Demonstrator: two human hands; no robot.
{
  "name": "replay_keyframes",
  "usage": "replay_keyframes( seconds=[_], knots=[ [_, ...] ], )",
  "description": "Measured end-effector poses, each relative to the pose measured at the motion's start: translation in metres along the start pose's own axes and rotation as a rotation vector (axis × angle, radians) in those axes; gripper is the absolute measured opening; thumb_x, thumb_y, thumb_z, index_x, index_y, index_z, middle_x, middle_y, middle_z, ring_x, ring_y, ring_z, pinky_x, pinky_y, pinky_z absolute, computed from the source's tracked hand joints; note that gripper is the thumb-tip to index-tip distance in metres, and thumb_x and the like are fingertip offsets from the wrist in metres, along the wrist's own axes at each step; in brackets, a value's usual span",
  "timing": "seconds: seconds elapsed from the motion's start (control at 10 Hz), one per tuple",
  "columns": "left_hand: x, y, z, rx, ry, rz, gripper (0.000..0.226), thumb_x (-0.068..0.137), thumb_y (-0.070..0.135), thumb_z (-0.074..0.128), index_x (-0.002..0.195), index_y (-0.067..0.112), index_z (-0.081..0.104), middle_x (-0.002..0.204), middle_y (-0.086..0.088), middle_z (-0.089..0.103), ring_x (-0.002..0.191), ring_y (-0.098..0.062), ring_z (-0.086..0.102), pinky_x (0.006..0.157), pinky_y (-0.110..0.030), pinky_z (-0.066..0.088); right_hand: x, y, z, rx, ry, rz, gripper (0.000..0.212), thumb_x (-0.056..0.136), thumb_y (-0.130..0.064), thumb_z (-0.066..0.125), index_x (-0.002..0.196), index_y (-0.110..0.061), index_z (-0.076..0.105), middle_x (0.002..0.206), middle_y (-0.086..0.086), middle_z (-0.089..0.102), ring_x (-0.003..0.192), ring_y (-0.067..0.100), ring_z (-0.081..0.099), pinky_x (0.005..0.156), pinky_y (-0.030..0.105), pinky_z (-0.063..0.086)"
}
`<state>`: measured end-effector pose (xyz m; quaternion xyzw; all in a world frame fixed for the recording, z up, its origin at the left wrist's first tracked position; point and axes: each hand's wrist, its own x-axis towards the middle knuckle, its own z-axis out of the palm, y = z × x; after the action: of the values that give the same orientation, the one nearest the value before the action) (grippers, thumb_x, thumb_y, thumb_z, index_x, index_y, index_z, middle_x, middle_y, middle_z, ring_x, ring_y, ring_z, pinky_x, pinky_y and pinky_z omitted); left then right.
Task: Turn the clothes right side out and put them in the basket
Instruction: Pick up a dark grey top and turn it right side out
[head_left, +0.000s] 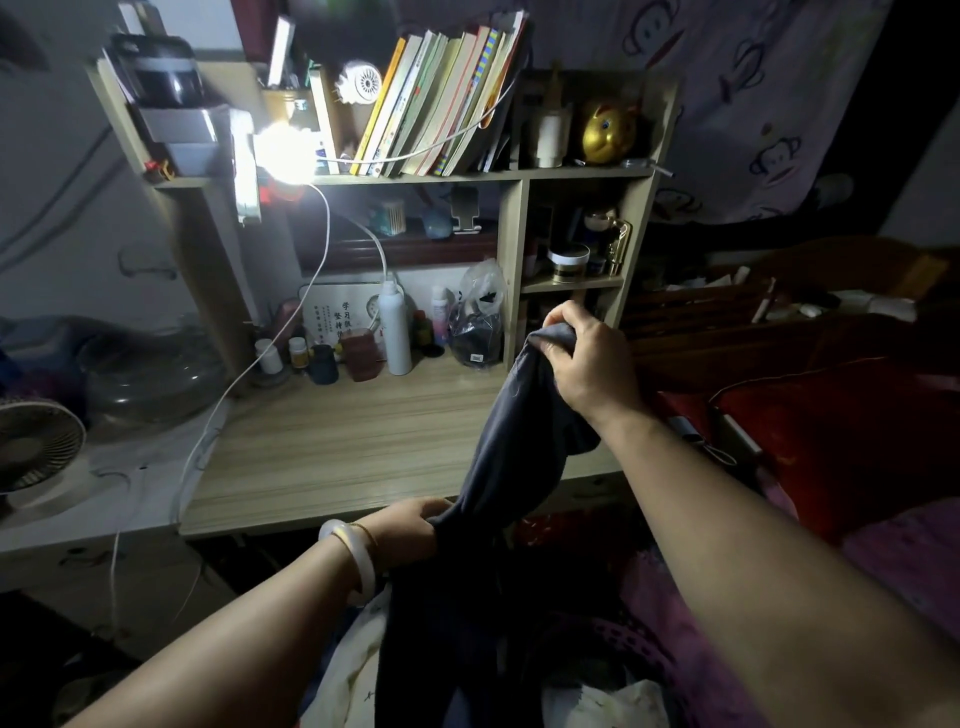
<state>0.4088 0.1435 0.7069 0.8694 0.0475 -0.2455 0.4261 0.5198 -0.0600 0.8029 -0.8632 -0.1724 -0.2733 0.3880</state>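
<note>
Legibly, the plaque (332, 318) shows 学习; left hand (410, 525) and right hand (584, 361) grip cloth (511, 457).

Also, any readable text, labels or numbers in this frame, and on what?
"学习": top of the large characters on the white plaque at the back of the desk; those below are blurred.
On the book spines: print too small to read.
On the white label of the black bag: too small to read.
On the dark blue garment: no print visible.

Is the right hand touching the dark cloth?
Touching. Head view shows the right hand pinching the dark cloth at its top, fingers curled round it.
</note>
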Motion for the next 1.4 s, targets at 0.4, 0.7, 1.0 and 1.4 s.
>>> replay_keyframes(
  seconds=[0.4, 0.7, 1.0, 1.4],
  knots=[
    [-0.004, 0.018, 0.011, -0.678, -0.209, -0.124, 0.022, 0.077, -0.002, 0.057, 0.073, 0.005, 0.078, 0.071, -0.015, 0.073, 0.06, -0.024, 0.069, 0.062, -0.029, 0.059, 0.002, 0.024, 0.033, 0.609, -0.213, 0.709, 0.041, 0.074, -0.036, 0.081, 0.104, -0.01, 0.069, 0.101, 0.007, 0.073, 0.098, 0.023, 0.068, 0.076, 0.031, 0.052],
    [-0.008, 0.023, 0.0, -1.058, -0.098, -0.092, 0.053, 0.057, 0.009, 0.058, 0.109, 0.001, 0.061, 0.092, -0.022, 0.062, 0.083, -0.032, 0.061, 0.083, -0.039, 0.047, -0.069, 0.019, 0.082, -0.069, 0.044, 1.54, 0.022, 0.091, -0.022, 0.066, 0.109, -0.013, 0.075, 0.096, 0.01, 0.075, 0.081, 0.017, 0.072, 0.071, 0.026, 0.057],
    [-0.005, 0.027, -0.016, -0.966, -0.014, -0.108, 0.056, 0.066, 0.007, 0.066, 0.12, -0.002, 0.057, 0.109, -0.026, 0.058, 0.1, -0.037, 0.057, 0.1, -0.048, 0.043, -0.091, 0.056, 0.018, 1.34, -0.655, 1.152, 0.07, 0.08, -0.054, 0.057, 0.14, -0.018, 0.047, 0.138, 0.019, 0.054, 0.119, 0.034, 0.057, 0.094, 0.048, 0.048],
    [0.018, 0.001, -0.033, -0.565, 0.276, 0.072, 0.067, 0.069, -0.014, 0.071, 0.128, 0.013, 0.054, 0.112, -0.023, 0.066, 0.1, -0.034, 0.065, 0.086, -0.044, 0.055, -0.063, 0.038, 0.031, 0.42, -0.518, 0.851, 0.021, 0.092, -0.01, 0.061, 0.109, -0.016, 0.071, 0.105, 0.006, 0.072, 0.101, 0.019, 0.065, 0.09, 0.03, 0.052]
  ],
)
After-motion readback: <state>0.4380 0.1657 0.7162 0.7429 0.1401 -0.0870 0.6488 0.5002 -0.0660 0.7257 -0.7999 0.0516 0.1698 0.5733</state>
